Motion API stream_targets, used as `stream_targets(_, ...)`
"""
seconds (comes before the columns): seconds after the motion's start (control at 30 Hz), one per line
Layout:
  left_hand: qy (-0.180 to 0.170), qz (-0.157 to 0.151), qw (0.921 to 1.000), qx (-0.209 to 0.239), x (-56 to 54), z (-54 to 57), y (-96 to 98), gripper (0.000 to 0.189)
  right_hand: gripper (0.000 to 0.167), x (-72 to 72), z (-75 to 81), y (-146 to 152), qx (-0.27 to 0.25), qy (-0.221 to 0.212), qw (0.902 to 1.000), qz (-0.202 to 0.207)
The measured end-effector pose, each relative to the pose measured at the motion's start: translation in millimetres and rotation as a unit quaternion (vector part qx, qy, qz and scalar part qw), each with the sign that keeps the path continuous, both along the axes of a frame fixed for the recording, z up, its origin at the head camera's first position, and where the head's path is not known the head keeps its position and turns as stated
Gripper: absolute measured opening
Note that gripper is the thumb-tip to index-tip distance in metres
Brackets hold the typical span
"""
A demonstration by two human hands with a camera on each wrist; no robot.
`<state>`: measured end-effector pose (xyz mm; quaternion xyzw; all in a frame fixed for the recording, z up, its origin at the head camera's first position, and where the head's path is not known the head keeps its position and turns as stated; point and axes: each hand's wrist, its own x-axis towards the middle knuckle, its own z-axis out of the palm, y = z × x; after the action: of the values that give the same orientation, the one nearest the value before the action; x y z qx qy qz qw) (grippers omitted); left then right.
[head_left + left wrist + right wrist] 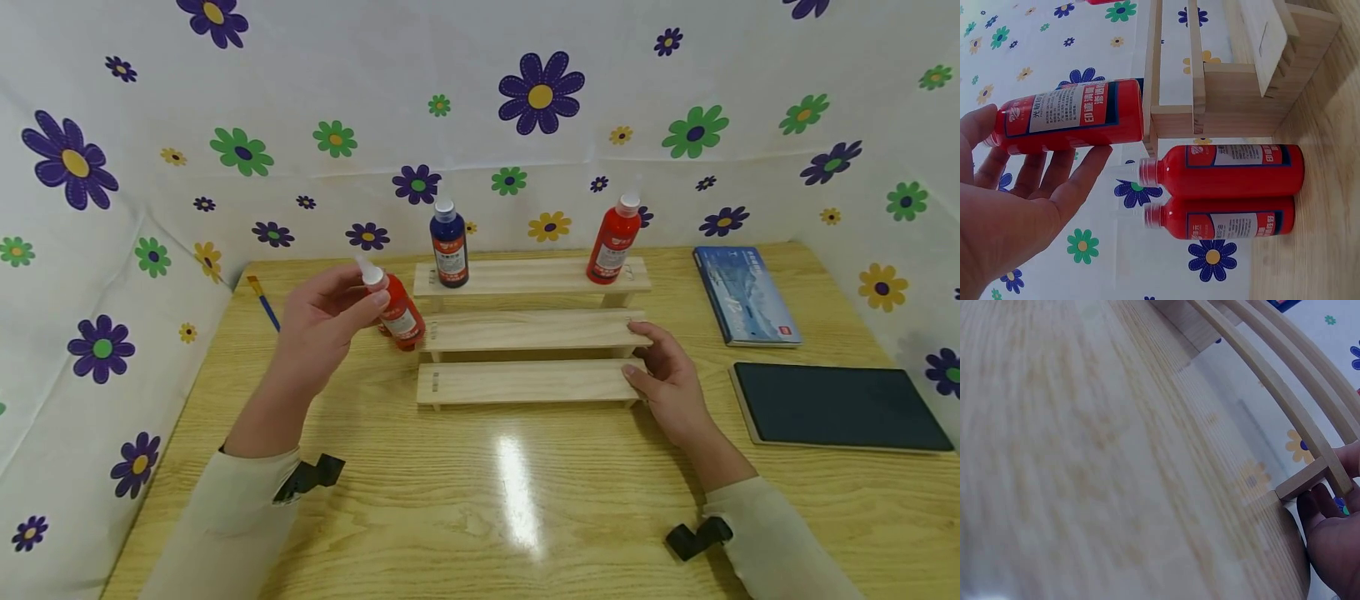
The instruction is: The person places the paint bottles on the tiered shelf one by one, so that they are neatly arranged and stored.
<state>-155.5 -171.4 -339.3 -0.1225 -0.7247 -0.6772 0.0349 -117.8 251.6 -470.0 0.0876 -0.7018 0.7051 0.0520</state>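
A red bottle [402, 323] with a clear pointed nozzle tilts in my left hand [311, 329], pinched near its neck by thumb and fingers. It is off the table, beside the left end of a three-step wooden rack [525, 382]. Below it in the left wrist view, two more red bottles [1235, 170] stand side by side on the table, mostly hidden in the head view. My right hand [673, 385] grips the rack's right end at the lower steps. On the top step stand a dark blue bottle [450, 254] at left and another red bottle [615, 242] at right.
A paintbrush [264, 304] lies at the table's back left. To the right of the rack are a blue-and-white book or box [746, 296] and a dark flat slab [840, 404]. Flower-printed cloth [480, 108] hangs behind and along both sides.
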Motion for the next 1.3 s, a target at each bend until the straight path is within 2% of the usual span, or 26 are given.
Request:
stream_targets(0.2,-0.001,-0.011,0.9997,-0.024,-9.6,-0.1,10.4,0.036,0.055,0.0,0.2,0,0.000,-0.001,1.0000,-0.002)
stream_targets(0.47,-0.003,-0.049,0.9985,-0.023,-20.0,-4.9,23.6,0.035,0.055,-0.5,-0.6,0,0.001,-0.001,1.0000,-0.001)
stream_targets(0.67,0.023,-0.076,0.9962,-0.036,-28.5,-8.1,32.5,0.033,0.054,-0.7,-1.4,0,-0.002,0.001,1.0000,-0.001)
stream_targets(0.97,0.034,-0.106,0.9930,-0.041,-32.4,-11.0,43.3,0.033,0.054,-0.1,-0.8,0,0.004,-0.001,1.0000,-0.004)
stream_targets(1.3,0.018,-0.107,0.9928,-0.052,-35.0,-17.4,47.0,0.030,0.054,0.1,0.2,-1,-0.001,0.001,1.0000,-0.005)
